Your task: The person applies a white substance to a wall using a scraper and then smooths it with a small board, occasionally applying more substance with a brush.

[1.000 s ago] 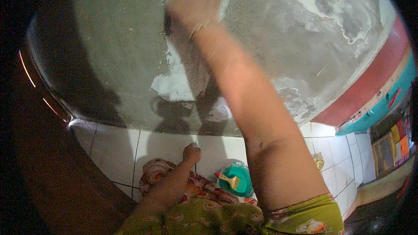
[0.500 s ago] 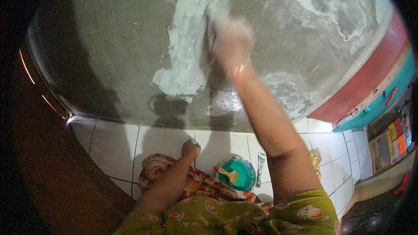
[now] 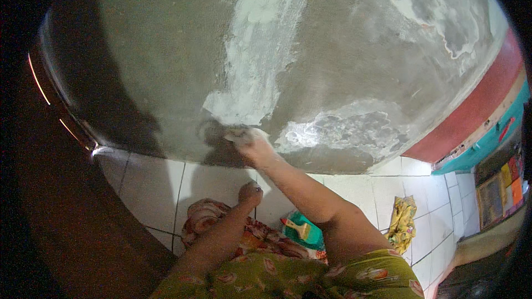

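Note:
In front of me stands a grey plastered wall (image 3: pixel 177 66) with a long pale patch of filler (image 3: pixel 257 50) running down its middle. My right hand (image 3: pixel 255 148) is low against the wall, just under the lower end of that patch. Its fingers are bent together, slightly blurred, and whatever they hold is hidden. My left hand (image 3: pixel 250 192) is closed above the floor, over my lap; what is in it, if anything, is too small to make out. Beside my right forearm, a brush (image 3: pixel 301 227) with a red-tipped handle lies in a teal tub (image 3: pixel 315 239), partly covered by the arm.
Rough bare patches (image 3: pixel 346 130) mark the wall at lower right. A crumpled yellow cloth (image 3: pixel 402 224) lies on the white tiled floor (image 3: pixel 354 191). To the right are a red and teal wall section (image 3: pixel 465 116) and colourful items (image 3: pixel 507 180). Deep shadow covers the left.
My right hand has swept down the wall from the upper part of the pale patch to below its lower end. The arm now covers part of the tub. My left hand stays closed.

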`<act>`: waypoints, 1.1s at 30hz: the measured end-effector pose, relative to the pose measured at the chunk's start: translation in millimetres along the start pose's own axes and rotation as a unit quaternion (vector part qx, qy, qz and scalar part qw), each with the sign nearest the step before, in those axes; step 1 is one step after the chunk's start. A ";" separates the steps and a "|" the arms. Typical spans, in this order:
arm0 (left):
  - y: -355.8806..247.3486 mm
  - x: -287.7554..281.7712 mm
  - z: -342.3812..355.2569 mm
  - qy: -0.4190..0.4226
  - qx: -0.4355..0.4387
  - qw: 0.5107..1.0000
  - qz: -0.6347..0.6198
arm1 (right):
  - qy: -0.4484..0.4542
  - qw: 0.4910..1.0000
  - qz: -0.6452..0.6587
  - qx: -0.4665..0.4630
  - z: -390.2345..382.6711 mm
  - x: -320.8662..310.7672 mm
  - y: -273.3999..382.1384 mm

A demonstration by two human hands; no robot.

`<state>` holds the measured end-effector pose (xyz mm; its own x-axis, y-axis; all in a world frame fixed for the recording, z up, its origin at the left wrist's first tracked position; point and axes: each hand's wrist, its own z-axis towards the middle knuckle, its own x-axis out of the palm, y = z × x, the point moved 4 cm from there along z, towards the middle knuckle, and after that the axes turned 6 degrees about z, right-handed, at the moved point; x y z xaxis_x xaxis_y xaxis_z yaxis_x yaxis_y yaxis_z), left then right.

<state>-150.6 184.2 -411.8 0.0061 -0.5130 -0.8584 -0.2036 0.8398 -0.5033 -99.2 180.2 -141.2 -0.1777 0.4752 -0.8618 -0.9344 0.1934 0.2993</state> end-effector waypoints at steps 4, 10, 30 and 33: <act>-7.0 -5.1 -6.1 0.014 -0.056 0.998 -0.039 | -0.029 0.962 -0.260 0.077 -31.2 -73.6 -13.6; -8.9 -4.3 -7.8 0.000 -0.086 0.990 -0.111 | -0.513 0.778 -0.361 0.036 79.9 -274.7 52.0; -21.4 9.2 1.3 -0.018 -0.007 0.997 -0.079 | -0.504 0.796 -0.333 0.024 61.6 -277.3 39.4; -16.2 -0.2 -1.9 -0.007 -0.015 0.995 -0.100 | -0.501 0.777 -0.382 -0.004 69.0 -252.5 41.6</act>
<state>-149.2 170.3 -403.4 0.0625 -0.6671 -0.7423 -0.2260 0.7150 -0.6616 -71.9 127.5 117.1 0.7551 0.6548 -0.0337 -0.6516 0.7438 -0.1489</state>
